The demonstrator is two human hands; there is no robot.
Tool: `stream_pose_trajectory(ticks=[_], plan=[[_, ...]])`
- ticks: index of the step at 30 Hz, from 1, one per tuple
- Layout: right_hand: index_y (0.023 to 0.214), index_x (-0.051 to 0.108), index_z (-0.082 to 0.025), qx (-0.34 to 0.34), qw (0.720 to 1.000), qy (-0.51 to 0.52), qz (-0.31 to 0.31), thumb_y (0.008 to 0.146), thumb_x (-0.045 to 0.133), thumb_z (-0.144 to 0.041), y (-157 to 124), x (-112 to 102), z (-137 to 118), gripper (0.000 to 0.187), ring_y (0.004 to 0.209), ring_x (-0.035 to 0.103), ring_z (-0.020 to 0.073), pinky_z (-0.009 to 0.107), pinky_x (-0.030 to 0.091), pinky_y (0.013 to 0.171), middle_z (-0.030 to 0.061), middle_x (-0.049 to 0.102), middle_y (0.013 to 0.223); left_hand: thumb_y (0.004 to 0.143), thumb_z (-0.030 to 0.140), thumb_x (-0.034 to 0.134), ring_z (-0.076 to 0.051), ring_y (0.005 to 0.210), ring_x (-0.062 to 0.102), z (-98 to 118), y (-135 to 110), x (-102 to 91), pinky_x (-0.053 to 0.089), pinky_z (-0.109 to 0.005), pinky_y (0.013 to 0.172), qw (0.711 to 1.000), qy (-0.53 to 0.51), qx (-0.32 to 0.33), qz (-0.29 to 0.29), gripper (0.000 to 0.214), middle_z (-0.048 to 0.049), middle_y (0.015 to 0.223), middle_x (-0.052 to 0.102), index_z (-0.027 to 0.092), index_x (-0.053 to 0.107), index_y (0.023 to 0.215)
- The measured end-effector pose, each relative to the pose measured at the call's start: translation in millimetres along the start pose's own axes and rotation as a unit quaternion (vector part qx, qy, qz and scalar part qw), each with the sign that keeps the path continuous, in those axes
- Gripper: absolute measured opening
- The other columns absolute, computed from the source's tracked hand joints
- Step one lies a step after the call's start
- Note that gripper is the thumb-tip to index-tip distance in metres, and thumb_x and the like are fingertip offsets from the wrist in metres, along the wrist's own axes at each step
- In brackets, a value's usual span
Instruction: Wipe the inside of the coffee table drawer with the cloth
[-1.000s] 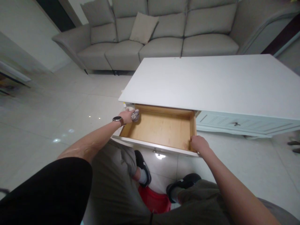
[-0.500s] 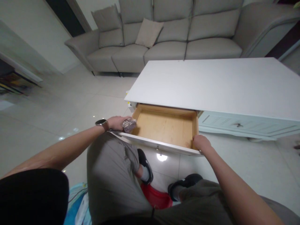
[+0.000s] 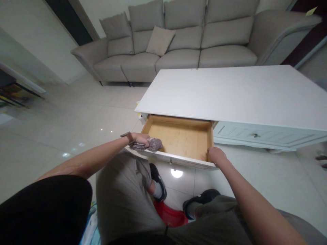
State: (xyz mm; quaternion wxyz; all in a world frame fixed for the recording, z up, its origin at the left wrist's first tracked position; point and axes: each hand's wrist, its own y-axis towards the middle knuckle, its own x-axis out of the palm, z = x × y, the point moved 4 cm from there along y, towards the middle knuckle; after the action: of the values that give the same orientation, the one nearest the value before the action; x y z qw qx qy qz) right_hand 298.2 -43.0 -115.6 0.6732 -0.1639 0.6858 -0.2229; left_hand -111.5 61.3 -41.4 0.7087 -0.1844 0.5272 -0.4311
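Note:
A wooden drawer [image 3: 178,134] with a white front is pulled out of the white coffee table [image 3: 219,92]. My left hand [image 3: 141,139] is closed on a grey-brown patterned cloth [image 3: 155,144], which lies over the top edge of the drawer front at its left corner. At the right front corner, my right hand [image 3: 216,156] grips the drawer's edge, its fingers curled over to the inside. Nothing lies on the visible part of the drawer's bottom.
Behind the table stands a grey sofa [image 3: 178,61] with a beige cushion [image 3: 160,41]. A second drawer [image 3: 255,136] to the right is closed. On the floor between my feet is a red plastic object [image 3: 171,215]. Blue items [image 3: 92,228] lie at lower left.
My left hand has moved right with the cloth, from the drawer's left corner along the front edge. More of the cloth shows now. My right hand keeps its hold on the drawer.

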Motion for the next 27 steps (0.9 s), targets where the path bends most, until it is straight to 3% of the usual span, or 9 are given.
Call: stream_pose_trajectory(ticks=[3, 7, 13, 16, 18, 21, 24, 27], plan=[[0.119, 0.074, -0.009, 0.007, 1.0, 0.009, -0.003, 0.096, 0.041, -0.015, 1, -1, 0, 0.04, 0.109, 0.07, 0.0303, 0.036, 0.053, 0.088, 0.0244, 0.072, 0.119, 0.054, 0.026, 0.065, -0.022, 0.072, 0.068, 36, 22, 14.3, 0.052, -0.027, 0.06, 0.995, -0.063, 0.035, -0.064, 0.025, -0.0036, 0.073, 0.074, 0.015, 0.071, 0.076], [0.119, 0.074, -0.011, 0.009, 1.0, 0.009, -0.011, 0.096, 0.042, -0.017, 6, -1, 2, 0.04, 0.109, 0.07, 0.0286, 0.033, 0.051, 0.086, 0.0233, 0.072, 0.118, 0.056, 0.028, 0.068, -0.02, 0.068, 0.067, 112, 57, 39.9, 0.051, -0.027, 0.055, 0.987, -0.083, 0.088, -0.107, 0.02, -0.0028, 0.071, 0.072, 0.017, 0.071, 0.072], [0.12, 0.073, -0.017, -0.058, 0.996, 0.067, -0.025, 0.09, 0.058, -0.025, 23, -2, 23, 0.034, 0.11, 0.069, 0.0252, 0.029, 0.048, 0.088, 0.016, 0.074, 0.119, 0.057, 0.025, 0.072, -0.02, 0.068, 0.068, 245, 94, 84.3, 0.052, -0.028, 0.056, 0.963, -0.059, 0.229, -0.126, 0.014, -0.0042, 0.072, 0.071, 0.019, 0.069, 0.069], [0.122, 0.072, -0.017, -0.095, 0.987, 0.125, -0.027, 0.089, 0.056, -0.021, 30, -6, 37, 0.037, 0.111, 0.068, 0.023, 0.027, 0.048, 0.091, 0.0126, 0.074, 0.123, 0.058, 0.027, 0.076, -0.019, 0.066, 0.066, 283, 98, 94.0, 0.053, -0.03, 0.061, 0.958, -0.009, 0.273, -0.085, 0.014, -0.0059, 0.071, 0.071, 0.021, 0.065, 0.064], [0.126, 0.071, -0.017, -0.09, 0.984, 0.152, -0.011, 0.092, 0.05, -0.018, 32, -12, 43, 0.04, 0.113, 0.068, 0.0214, 0.027, 0.048, 0.094, 0.0115, 0.073, 0.126, 0.061, 0.029, 0.076, -0.019, 0.066, 0.066, 291, 96, 94.6, 0.053, -0.031, 0.062, 0.958, 0.026, 0.279, -0.066, 0.015, -0.0072, 0.071, 0.071, 0.021, 0.064, 0.061], [0.133, 0.068, -0.017, -0.067, 0.986, 0.152, 0.017, 0.094, 0.046, -0.021, 32, -19, 45, 0.044, 0.116, 0.067, 0.0222, 0.029, 0.048, 0.1, 0.0106, 0.071, 0.13, 0.061, 0.032, 0.075, -0.02, 0.064, 0.066, 278, 89, 89.5, 0.053, -0.032, 0.06, 0.961, 0.061, 0.258, -0.072, 0.015, -0.0078, 0.072, 0.071, 0.019, 0.067, 0.064], [0.138, 0.064, -0.017, -0.06, 0.989, 0.131, 0.023, 0.098, 0.042, -0.026, 30, -23, 40, 0.046, 0.121, 0.065, 0.024, 0.032, 0.046, 0.104, 0.012, 0.067, 0.137, 0.056, 0.032, 0.076, -0.021, 0.063, 0.066, 246, 77, 77.5, 0.052, -0.032, 0.056, 0.97, 0.097, 0.208, -0.075, 0.021, -0.0086, 0.076, 0.073, 0.017, 0.07, 0.07], [0.141, 0.061, -0.015, -0.058, 0.992, 0.11, 0.012, 0.1, 0.039, -0.026, 29, -24, 36, 0.048, 0.126, 0.062, 0.0254, 0.034, 0.044, 0.105, 0.0141, 0.064, 0.142, 0.055, 0.032, 0.075, -0.021, 0.063, 0.066, 199, 62, 60.3, 0.052, -0.03, 0.056, 0.98, 0.111, 0.147, -0.071, 0.023, -0.0076, 0.074, 0.074, 0.016, 0.072, 0.071]])
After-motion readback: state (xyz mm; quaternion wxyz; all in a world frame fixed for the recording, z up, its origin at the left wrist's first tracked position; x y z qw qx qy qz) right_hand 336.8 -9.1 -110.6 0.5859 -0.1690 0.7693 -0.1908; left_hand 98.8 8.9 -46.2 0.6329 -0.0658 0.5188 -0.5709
